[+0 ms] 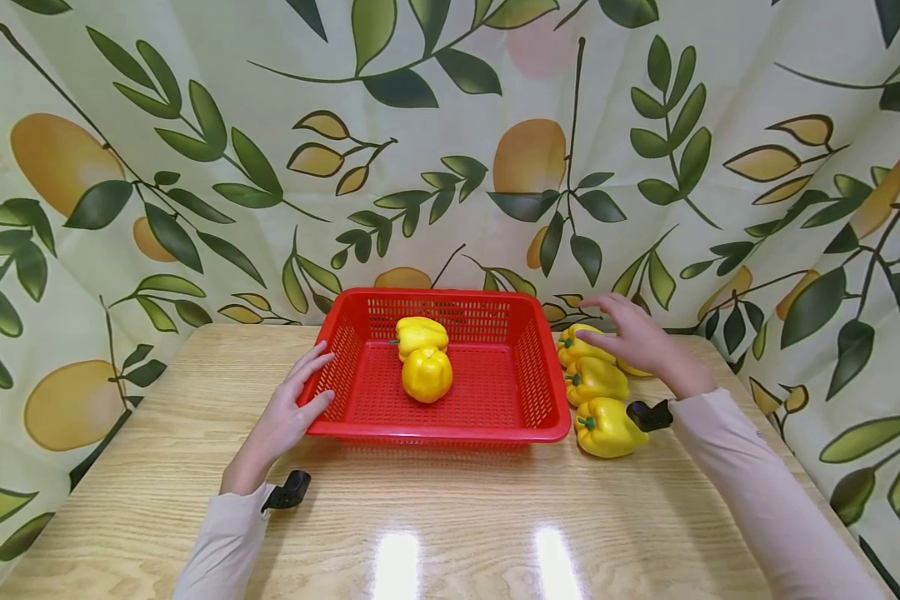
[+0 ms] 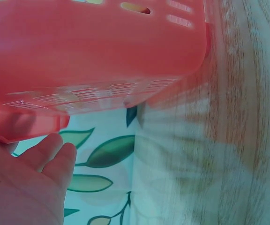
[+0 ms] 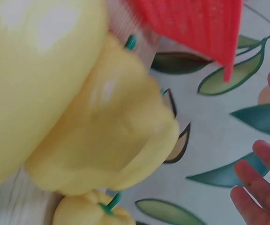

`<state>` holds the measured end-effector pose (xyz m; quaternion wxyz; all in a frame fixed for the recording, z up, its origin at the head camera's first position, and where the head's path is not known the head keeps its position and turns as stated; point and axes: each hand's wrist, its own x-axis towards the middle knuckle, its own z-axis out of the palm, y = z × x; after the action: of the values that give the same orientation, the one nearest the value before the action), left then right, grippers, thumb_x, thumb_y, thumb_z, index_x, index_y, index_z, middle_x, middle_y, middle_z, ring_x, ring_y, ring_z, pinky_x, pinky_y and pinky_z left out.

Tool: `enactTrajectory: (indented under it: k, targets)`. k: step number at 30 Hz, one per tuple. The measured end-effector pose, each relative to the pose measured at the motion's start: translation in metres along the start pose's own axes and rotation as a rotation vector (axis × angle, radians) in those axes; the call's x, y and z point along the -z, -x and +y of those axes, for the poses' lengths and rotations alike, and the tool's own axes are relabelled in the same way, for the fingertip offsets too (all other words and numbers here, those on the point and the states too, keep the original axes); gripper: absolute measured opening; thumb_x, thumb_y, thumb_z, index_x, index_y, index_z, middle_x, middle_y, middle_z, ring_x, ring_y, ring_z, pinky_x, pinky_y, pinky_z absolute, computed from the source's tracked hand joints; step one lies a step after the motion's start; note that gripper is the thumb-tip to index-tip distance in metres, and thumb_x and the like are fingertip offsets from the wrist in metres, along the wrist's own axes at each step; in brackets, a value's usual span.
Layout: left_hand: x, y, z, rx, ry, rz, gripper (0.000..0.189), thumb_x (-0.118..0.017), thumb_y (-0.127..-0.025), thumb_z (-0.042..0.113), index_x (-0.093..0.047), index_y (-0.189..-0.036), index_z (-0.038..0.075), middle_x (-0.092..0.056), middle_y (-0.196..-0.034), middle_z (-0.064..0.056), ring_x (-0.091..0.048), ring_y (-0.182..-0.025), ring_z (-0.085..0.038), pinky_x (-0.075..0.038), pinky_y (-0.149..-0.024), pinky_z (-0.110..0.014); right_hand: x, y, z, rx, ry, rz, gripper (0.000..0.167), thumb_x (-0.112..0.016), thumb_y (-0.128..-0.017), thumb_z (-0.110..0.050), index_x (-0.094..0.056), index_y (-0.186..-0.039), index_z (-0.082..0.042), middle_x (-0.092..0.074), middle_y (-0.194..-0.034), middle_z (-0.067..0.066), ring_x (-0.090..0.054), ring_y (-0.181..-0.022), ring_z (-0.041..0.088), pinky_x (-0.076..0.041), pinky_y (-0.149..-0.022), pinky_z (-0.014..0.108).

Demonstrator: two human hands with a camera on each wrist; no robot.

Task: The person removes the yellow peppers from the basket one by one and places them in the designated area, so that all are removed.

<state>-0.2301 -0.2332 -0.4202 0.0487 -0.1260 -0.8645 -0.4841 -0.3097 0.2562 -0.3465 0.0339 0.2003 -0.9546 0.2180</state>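
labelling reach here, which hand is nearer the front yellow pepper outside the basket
Right. The right hand is above the rear peppers, beyond the front yellow pepper; the left hand is across the red basket, at its left side.

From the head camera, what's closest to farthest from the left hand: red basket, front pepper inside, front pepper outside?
1. Red basket, rim beside the left hand
2. Front pepper inside, mid-basket
3. Front pepper outside, right of the basket

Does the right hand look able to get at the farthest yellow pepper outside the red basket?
Probably yes: the right hand looks empty and hovers near that pepper, with nothing visibly between them.
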Motion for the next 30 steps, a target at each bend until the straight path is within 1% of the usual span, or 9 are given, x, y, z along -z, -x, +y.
enactTrajectory:
  k: [3, 8, 10, 16, 18, 22, 24, 27, 30]
  targets:
    - [0.0, 0.0, 0.0, 0.001, -0.003, 0.001, 0.054, -0.057, -0.096, 0.008, -0.042, -0.148, 0.005, -0.022, -0.165, -0.009, -0.027, -0.147, -0.037, -0.045, -0.098, -0.023, 0.0, -0.003, -0.01, 0.02, -0.014, -0.012, 0.053, -0.065, -0.096, -0.03, -0.05, -0.138, -0.001, -0.049, -0.142, 0.024, -0.047, -0.128, 0.046, -0.04, -0.106, 0.065]
    - [0.0, 0.0, -0.001, -0.001, 0.009, 0.002, 0.054, -0.057, -0.096, 0.007, -0.042, -0.148, 0.004, -0.022, -0.165, -0.009, -0.027, -0.147, -0.037, -0.043, -0.094, -0.014, -0.002, -0.009, -0.024, 0.039, -0.014, -0.017, 0.053, -0.067, -0.094, -0.029, -0.052, -0.137, -0.002, -0.051, -0.142, 0.023, -0.048, -0.129, 0.043, -0.041, -0.106, 0.063]
    - [0.0, 0.0, 0.0, 0.0, 0.009, 0.002, 0.054, -0.057, -0.096, 0.007, -0.042, -0.148, 0.004, -0.022, -0.165, -0.009, -0.027, -0.147, -0.037, -0.043, -0.095, -0.014, -0.004, -0.011, -0.027, 0.045, -0.022, -0.013, 0.052, -0.068, -0.093, -0.027, -0.052, -0.137, -0.003, -0.052, -0.142, 0.022, -0.048, -0.13, 0.042, -0.042, -0.106, 0.063]
    - [-0.001, -0.001, 0.0, -0.004, -0.002, 0.005, 0.054, -0.056, -0.096, 0.006, -0.042, -0.148, 0.004, -0.022, -0.165, -0.009, -0.028, -0.147, -0.037, -0.044, -0.106, -0.046, -0.008, -0.017, -0.037, 0.068, -0.026, -0.018, 0.053, -0.068, -0.093, -0.028, -0.052, -0.138, -0.004, -0.053, -0.141, 0.02, -0.049, -0.129, 0.041, -0.043, -0.104, 0.063]
    - [-0.001, -0.001, 0.0, -0.004, 0.001, 0.004, 0.054, -0.056, -0.096, 0.006, -0.042, -0.148, 0.003, -0.022, -0.165, -0.009, -0.028, -0.147, -0.037, -0.045, -0.105, -0.043, -0.01, -0.019, -0.04, 0.081, -0.024, -0.013, 0.053, -0.068, -0.093, -0.028, -0.053, -0.137, -0.004, -0.055, -0.14, 0.019, -0.05, -0.127, 0.041, -0.044, -0.104, 0.063]
    - [-0.001, 0.0, 0.0, 0.0, 0.011, 0.001, 0.054, -0.057, -0.096, 0.007, -0.042, -0.148, 0.004, -0.022, -0.165, -0.01, -0.028, -0.146, -0.037, -0.046, -0.097, -0.021, -0.013, -0.023, -0.045, 0.105, -0.012, 0.001, 0.052, -0.069, -0.093, -0.027, -0.053, -0.136, -0.002, -0.057, -0.136, 0.019, -0.054, -0.124, 0.039, -0.045, -0.103, 0.06]
    - [0.0, 0.0, 0.0, -0.001, 0.014, -0.001, 0.054, -0.057, -0.096, 0.007, -0.042, -0.148, 0.004, -0.021, -0.165, -0.01, -0.028, -0.147, -0.038, -0.044, -0.093, -0.015, -0.014, -0.024, -0.049, 0.099, -0.014, -0.005, 0.053, -0.069, -0.092, -0.028, -0.053, -0.136, -0.002, -0.057, -0.136, 0.019, -0.054, -0.123, 0.038, -0.047, -0.102, 0.059]
    - [0.0, 0.0, 0.0, 0.0, 0.009, -0.002, 0.054, -0.057, -0.096, 0.007, -0.042, -0.148, 0.004, -0.021, -0.165, -0.009, -0.027, -0.147, -0.037, -0.044, -0.094, -0.016, -0.015, -0.026, -0.053, 0.085, -0.031, -0.025, 0.054, -0.069, -0.093, -0.029, -0.052, -0.138, -0.003, -0.055, -0.138, 0.02, -0.053, -0.125, 0.039, -0.046, -0.103, 0.06]
    - [0.0, 0.0, 0.001, 0.002, 0.003, -0.002, 0.054, -0.057, -0.096, 0.007, -0.042, -0.148, 0.004, -0.021, -0.165, -0.009, -0.027, -0.147, -0.037, -0.047, -0.098, -0.025, -0.016, -0.027, -0.057, 0.074, -0.065, -0.043, 0.054, -0.067, -0.094, -0.03, -0.051, -0.139, -0.005, -0.053, -0.141, 0.019, -0.05, -0.128, 0.04, -0.044, -0.105, 0.061]
